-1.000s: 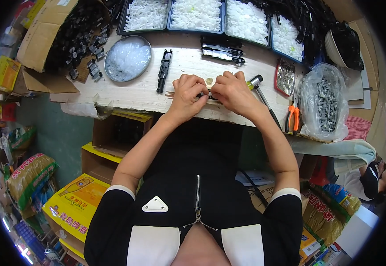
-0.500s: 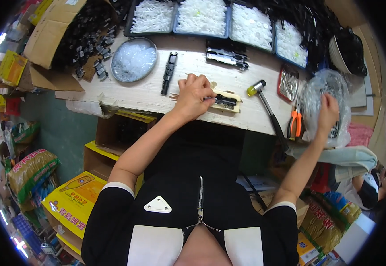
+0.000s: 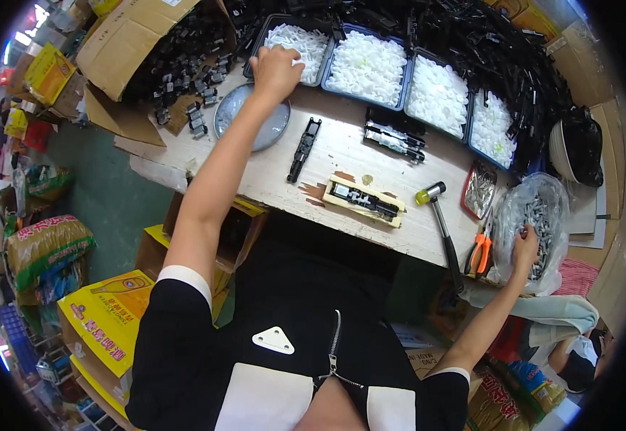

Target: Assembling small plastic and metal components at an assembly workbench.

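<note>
My left hand (image 3: 277, 74) reaches over the near left part of a dark tray (image 3: 318, 84) filled with small white plastic pieces (image 3: 302, 41). Its fingers are bent but apart, and nothing shows between them. At the far right, my right hand (image 3: 524, 253) is in a clear plastic bag (image 3: 505, 212) of small grey metal parts (image 3: 539, 223). Its fingertips are pinched together by the parts; what they hold is too small to name. A black, narrow mechanism (image 3: 362, 199) lies in a cream-coloured holder (image 3: 334, 207) near the table's front edge, touched by neither hand.
A round dish (image 3: 273, 133) sits under my left forearm, beside a black strip-like part (image 3: 303, 151). Further right are joined black-and-silver parts (image 3: 393, 138), a hammer (image 3: 442, 230), orange-handled pliers (image 3: 479, 253) and a red tray (image 3: 479, 188) of pins. Black parts heap behind the trays.
My left hand has left the mechanism in the holder and moved up and left to the white-piece tray. My right hand has gone lower, into the bag. The view has shifted.
</note>
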Tool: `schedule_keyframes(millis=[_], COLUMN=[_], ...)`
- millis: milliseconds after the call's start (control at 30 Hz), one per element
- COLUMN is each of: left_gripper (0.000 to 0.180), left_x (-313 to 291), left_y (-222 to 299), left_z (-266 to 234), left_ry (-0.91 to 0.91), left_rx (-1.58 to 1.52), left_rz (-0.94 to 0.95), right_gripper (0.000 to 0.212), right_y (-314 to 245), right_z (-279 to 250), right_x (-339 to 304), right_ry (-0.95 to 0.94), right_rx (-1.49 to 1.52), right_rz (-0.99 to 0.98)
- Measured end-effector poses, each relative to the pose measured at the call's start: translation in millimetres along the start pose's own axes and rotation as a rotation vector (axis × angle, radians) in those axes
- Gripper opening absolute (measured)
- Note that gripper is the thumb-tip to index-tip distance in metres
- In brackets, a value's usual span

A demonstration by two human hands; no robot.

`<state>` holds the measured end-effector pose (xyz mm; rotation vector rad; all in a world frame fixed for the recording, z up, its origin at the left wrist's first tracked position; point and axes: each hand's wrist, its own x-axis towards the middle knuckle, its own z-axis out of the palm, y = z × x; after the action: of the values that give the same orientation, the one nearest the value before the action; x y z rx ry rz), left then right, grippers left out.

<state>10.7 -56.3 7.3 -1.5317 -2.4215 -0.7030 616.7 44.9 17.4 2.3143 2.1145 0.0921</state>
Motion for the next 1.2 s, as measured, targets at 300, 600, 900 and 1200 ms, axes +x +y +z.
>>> schedule_keyframes(millis=[300, 600, 900, 1200], left_gripper=[0.025, 0.022, 0.014, 0.008], left_x=[43, 7, -115, -129], left_y=[-3, -25, -63, -74], left_z=[24, -23, -75, -71], left_ry=[-0.223, -0.062, 0.027, -0.057], left_rx=[0.089, -0.723, -0.608, -0.207], left_rz=[-0.001, -0.123, -0.17, 0.024], right_gripper=[0.033, 0.019, 0.023, 0.028], right_y=[14, 36, 31, 17], right_z=[25, 39, 33, 17], right_x=[16, 13, 9, 21], right_ry=[0.187, 0.228, 0.337, 0.198], right_rx=[0.451, 0.834, 0.483, 0.102], right_rz=[-0.038, -0.001, -0.035, -0.067])
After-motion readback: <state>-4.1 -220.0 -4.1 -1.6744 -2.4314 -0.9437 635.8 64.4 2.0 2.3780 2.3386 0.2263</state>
